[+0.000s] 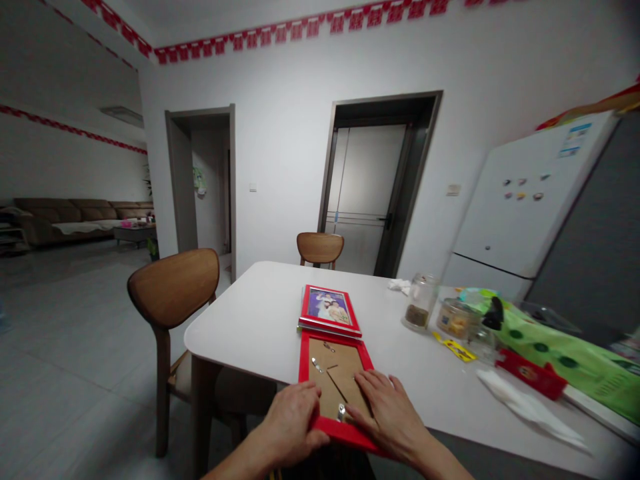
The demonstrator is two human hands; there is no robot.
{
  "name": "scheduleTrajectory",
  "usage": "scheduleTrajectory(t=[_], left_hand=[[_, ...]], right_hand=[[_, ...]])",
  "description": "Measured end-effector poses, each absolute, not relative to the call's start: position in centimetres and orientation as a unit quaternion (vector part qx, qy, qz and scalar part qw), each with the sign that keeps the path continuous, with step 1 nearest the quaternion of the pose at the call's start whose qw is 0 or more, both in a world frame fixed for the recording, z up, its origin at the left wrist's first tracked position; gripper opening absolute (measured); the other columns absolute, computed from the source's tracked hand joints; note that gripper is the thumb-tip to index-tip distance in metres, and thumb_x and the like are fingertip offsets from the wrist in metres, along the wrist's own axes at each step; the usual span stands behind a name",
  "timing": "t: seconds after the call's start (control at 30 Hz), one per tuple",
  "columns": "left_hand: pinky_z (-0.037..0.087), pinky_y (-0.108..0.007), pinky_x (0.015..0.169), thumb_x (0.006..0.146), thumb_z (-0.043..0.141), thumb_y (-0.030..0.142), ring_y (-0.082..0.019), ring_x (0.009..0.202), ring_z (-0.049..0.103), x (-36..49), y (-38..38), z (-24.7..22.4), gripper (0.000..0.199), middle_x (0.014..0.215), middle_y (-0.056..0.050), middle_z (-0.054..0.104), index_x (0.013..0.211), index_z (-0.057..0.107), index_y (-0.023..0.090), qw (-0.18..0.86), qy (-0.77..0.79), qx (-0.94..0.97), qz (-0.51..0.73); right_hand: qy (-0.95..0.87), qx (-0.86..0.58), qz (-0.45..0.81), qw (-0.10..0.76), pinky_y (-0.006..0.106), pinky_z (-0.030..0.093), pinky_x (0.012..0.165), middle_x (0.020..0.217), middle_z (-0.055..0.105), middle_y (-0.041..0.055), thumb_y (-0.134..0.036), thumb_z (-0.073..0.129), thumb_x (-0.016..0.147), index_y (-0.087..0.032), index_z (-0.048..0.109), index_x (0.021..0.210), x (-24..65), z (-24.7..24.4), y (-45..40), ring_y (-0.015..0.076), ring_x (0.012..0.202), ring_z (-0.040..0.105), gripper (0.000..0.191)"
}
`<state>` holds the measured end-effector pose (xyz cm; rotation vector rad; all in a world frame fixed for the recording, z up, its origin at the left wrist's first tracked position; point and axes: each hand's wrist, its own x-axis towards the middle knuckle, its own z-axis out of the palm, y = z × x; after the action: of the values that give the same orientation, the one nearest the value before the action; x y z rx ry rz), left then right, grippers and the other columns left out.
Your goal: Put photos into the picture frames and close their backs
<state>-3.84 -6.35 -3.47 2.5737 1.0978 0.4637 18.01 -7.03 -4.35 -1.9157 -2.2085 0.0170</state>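
A red picture frame (305, 363) lies face down at the table's near edge, its brown backing board (335, 370) upward with small metal clips and a slit in the board. My left hand (295, 420) grips the frame's near left corner, fingers curled over the border. Stretched out flat, my right hand (387, 410) rests on the right side of the board and border, its thumb beside a metal clip (341, 412). Just beyond, another red frame (330, 308) with a photo of people lies face up, touching or nearly touching the first one's far edge.
On the white table (250, 320) stand a glass jar (421, 303) and a clear container (456, 319) at the right. A yellow packet (455, 347), a red box (530, 373), a green bag (565, 353) and white tissue (530, 407) lie nearby. Wooden chairs (175, 287) surround the table.
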Motion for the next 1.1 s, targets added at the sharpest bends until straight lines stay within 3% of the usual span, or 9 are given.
scheduleTrajectory(t=[0.17, 0.5, 0.67, 0.87, 1.1], left_hand=[[0.027, -0.031, 0.097, 0.066, 0.058, 0.042, -0.022, 0.115, 0.037, -3.8, -6.4, -3.9, 0.060, 0.125, -0.008, 0.044, 0.118, 0.041, 0.017, 0.160, 0.397, 0.890, 0.159], [0.027, -0.032, 0.098, 0.068, 0.057, 0.040, -0.022, 0.116, 0.036, -4.0, -6.6, -4.0, 0.060, 0.126, -0.009, 0.043, 0.120, 0.040, 0.015, 0.169, 0.394, 0.889, 0.161], [0.028, -0.030, 0.097, 0.067, 0.059, 0.039, -0.022, 0.114, 0.038, -4.0, -6.8, -4.2, 0.059, 0.124, -0.009, 0.044, 0.118, 0.042, 0.015, 0.162, 0.383, 0.893, 0.171], [0.029, -0.031, 0.096, 0.067, 0.059, 0.039, -0.022, 0.113, 0.039, -4.2, -6.5, -4.1, 0.059, 0.123, -0.009, 0.045, 0.117, 0.042, 0.014, 0.157, 0.382, 0.896, 0.164], [0.029, -0.029, 0.096, 0.067, 0.060, 0.037, -0.022, 0.111, 0.040, -4.3, -6.6, -3.6, 0.046, 0.118, -0.006, 0.049, 0.107, 0.048, 0.017, 0.162, 0.374, 0.898, 0.166]], right_hand=[[-0.762, -0.631, -0.036, 0.144, 0.040, 0.028, 0.087, 0.108, 0.055, 0.0128, -0.054, 0.039, 0.072, -0.014, 0.054, 0.106, 17.8, -4.4, -7.2, 0.0263, 0.100, 0.045, 0.055], [-0.763, -0.622, -0.054, 0.168, 0.034, 0.031, 0.081, 0.095, 0.058, 0.0106, -0.044, 0.045, 0.071, -0.014, 0.057, 0.097, 17.5, -4.3, -7.2, 0.0228, 0.089, 0.047, 0.042], [-0.754, -0.638, -0.051, 0.148, 0.034, 0.032, 0.079, 0.094, 0.059, 0.0110, -0.046, 0.045, 0.070, -0.015, 0.058, 0.096, 17.7, -4.1, -7.6, 0.0237, 0.088, 0.048, 0.043], [-0.752, -0.636, -0.023, 0.171, 0.034, 0.030, 0.084, 0.113, 0.052, 0.0107, -0.042, 0.036, 0.078, -0.018, 0.057, 0.101, 16.1, -3.6, -5.8, 0.0228, 0.100, 0.045, 0.039], [-0.808, -0.572, 0.000, 0.142, 0.028, 0.033, 0.076, 0.089, 0.057, 0.0070, -0.022, 0.033, 0.080, -0.020, 0.061, 0.085, 12.1, -4.2, -2.1, 0.0178, 0.087, 0.047, 0.028]])
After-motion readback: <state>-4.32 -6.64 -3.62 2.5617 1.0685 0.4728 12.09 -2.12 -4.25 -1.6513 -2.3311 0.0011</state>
